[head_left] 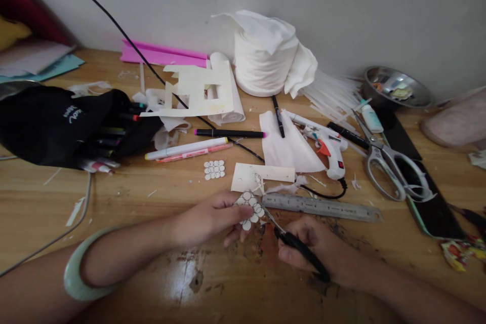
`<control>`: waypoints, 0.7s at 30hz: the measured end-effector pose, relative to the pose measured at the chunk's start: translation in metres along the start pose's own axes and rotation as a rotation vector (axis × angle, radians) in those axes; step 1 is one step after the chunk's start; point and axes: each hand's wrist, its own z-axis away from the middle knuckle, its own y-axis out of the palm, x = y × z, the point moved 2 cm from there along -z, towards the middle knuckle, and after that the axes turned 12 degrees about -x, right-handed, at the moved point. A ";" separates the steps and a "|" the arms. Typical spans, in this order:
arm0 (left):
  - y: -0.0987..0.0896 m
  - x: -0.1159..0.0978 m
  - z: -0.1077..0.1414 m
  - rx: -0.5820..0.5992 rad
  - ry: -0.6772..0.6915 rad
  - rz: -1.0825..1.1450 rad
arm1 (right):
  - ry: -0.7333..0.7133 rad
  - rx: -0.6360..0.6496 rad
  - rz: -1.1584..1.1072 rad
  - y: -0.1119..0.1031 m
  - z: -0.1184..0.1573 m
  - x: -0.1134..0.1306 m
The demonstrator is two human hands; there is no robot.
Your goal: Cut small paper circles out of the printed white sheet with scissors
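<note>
My left hand (214, 217) pinches a small white paper piece (246, 224) with black circles drawn on it, its edge cut in scallops. In my right hand (315, 248) is a pair of black-handled scissors (301, 248); the blades point up and left and meet the right edge of the paper piece. Whether the blades are parted is hard to see. A similar piece of paper circles (214, 169) lies flat on the table, beyond my left hand. Just past the scissor tips are a metal ruler (322, 207) and a strip of cream card (279, 173).
A white glue gun (332, 149), large grey scissors (385, 167) and a phone (436, 212) lie at the right. Markers (230, 133) and cut card (197, 86) lie mid-table. Behind stands a white tissue roll (261, 61). A black marker bag (56, 126) sits left; a metal bowl (370, 88) sits back right.
</note>
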 end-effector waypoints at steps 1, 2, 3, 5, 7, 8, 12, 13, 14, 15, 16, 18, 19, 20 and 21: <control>0.000 0.001 0.000 -0.001 0.006 0.005 | 0.003 0.001 0.001 0.000 0.000 0.000; 0.000 0.001 -0.001 -0.005 0.011 0.008 | 0.008 -0.003 0.003 0.000 -0.001 -0.001; 0.000 0.002 -0.001 -0.009 0.011 0.011 | 0.010 0.003 0.003 0.000 -0.001 -0.002; 0.000 0.002 -0.001 -0.016 0.005 0.017 | 0.013 -0.002 0.018 0.000 -0.002 -0.003; 0.000 0.000 -0.001 -0.024 0.013 0.011 | 0.012 -0.002 0.036 -0.001 -0.003 -0.004; 0.000 -0.001 -0.001 -0.029 0.025 0.005 | 0.010 0.002 0.038 -0.001 -0.003 -0.004; 0.000 -0.005 0.000 -0.064 0.066 0.006 | -0.011 0.008 0.018 -0.001 -0.002 -0.003; 0.000 -0.006 0.000 -0.065 0.065 0.012 | -0.006 0.007 0.021 -0.001 -0.001 -0.003; 0.000 -0.006 0.000 -0.065 0.062 0.013 | 0.003 -0.003 0.031 0.000 -0.001 -0.004; 0.000 -0.005 0.000 -0.062 0.058 0.012 | 0.013 -0.021 0.047 0.000 0.000 -0.004; -0.001 -0.005 0.000 -0.057 0.055 0.007 | 0.021 -0.041 0.068 0.000 0.000 -0.005; -0.002 -0.004 0.000 -0.055 0.051 -0.011 | 0.030 -0.071 0.106 -0.001 0.001 -0.007; -0.002 -0.003 0.000 -0.058 0.050 -0.022 | 0.033 -0.069 0.110 -0.001 0.001 -0.007; -0.003 -0.003 0.000 -0.061 0.049 -0.032 | 0.036 -0.052 0.105 -0.001 0.001 -0.007; -0.003 -0.003 0.001 -0.064 0.049 -0.040 | 0.037 -0.030 0.099 -0.001 0.001 -0.007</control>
